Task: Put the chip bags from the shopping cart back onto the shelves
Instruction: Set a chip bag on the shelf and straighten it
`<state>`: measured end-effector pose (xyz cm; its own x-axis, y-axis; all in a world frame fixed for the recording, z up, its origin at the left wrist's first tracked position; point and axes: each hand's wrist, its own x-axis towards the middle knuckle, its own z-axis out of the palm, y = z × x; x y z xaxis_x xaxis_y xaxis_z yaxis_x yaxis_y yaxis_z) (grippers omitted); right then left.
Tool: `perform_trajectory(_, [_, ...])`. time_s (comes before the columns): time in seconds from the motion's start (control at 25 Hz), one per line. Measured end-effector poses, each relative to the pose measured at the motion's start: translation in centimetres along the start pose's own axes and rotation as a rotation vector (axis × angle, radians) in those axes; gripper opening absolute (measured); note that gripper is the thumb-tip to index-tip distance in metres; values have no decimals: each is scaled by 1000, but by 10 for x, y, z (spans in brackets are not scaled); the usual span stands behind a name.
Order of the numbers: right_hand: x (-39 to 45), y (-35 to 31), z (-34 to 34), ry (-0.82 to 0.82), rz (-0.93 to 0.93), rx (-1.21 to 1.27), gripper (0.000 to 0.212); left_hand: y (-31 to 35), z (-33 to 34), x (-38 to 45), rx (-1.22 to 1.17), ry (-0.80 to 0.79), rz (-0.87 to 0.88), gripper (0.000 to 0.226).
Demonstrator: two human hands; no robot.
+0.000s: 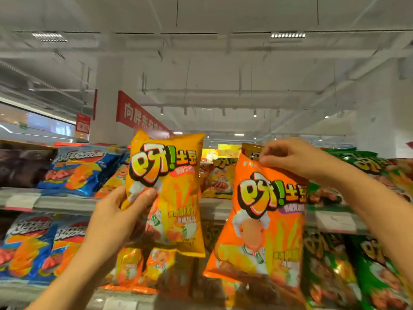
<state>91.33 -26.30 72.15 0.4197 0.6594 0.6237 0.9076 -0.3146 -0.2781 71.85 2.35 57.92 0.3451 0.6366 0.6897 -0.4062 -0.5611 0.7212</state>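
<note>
My left hand (118, 218) grips a yellow chip bag (176, 186) by its left edge, thumb across the front, and holds it upright in front of the top shelf (67, 203). My right hand (290, 157) pinches the top edge of an orange chip bag (268, 220), which hangs down in front of the shelves. Both bags carry the same cartoon logo. The shopping cart is out of view.
Blue chip bags (78, 168) fill the left of the top shelf and the shelf below. Green bags (366, 276) stand at the right. More yellow and orange bags (220, 177) sit behind the held ones. A red banner (138, 115) hangs overhead.
</note>
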Motion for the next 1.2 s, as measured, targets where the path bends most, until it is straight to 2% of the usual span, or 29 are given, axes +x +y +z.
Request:
perform_trajectory(0.16, [85, -13, 7, 80, -123, 34, 14, 9, -12, 58, 50, 85, 124, 33])
perform_trajectory(0.32, [170, -10, 13, 167, -133, 142, 11, 12, -20, 99, -2, 110, 117, 28])
perform_trajectory(0.44, [220, 2, 28, 210, -132, 202, 10, 7, -27, 120, 49, 187, 159, 35])
perform_trajectory(0.56, [249, 14, 57, 201, -105, 199, 9, -8, -36, 139, 177, 204, 182, 53])
perform_trajectory(0.64, [258, 21, 81, 172, -101, 184, 12, -19, -38, 150, 197, 178, 195, 58])
perform_trajectory(0.76, [265, 22, 127, 147, -118, 105, 22, -38, -39, 167, 122, 125, 186, 36])
perform_trajectory(0.84, [268, 18, 153, 173, -97, -17, 33, -49, -38, 177, 61, 66, 135, 32])
perform_trajectory(0.96, [258, 15, 176, 94, 42, -82, 56, -60, -39, 190, -61, -15, 68, 41])
perform_trajectory(1.08, [222, 19, 193, 87, 214, -107, 80, -68, -42, 202, -110, -90, 51, 36])
perform_trajectory(1.2, [189, 9, 207, 113, 333, -10, 88, -73, -45, 206, -125, -131, 71, 37])
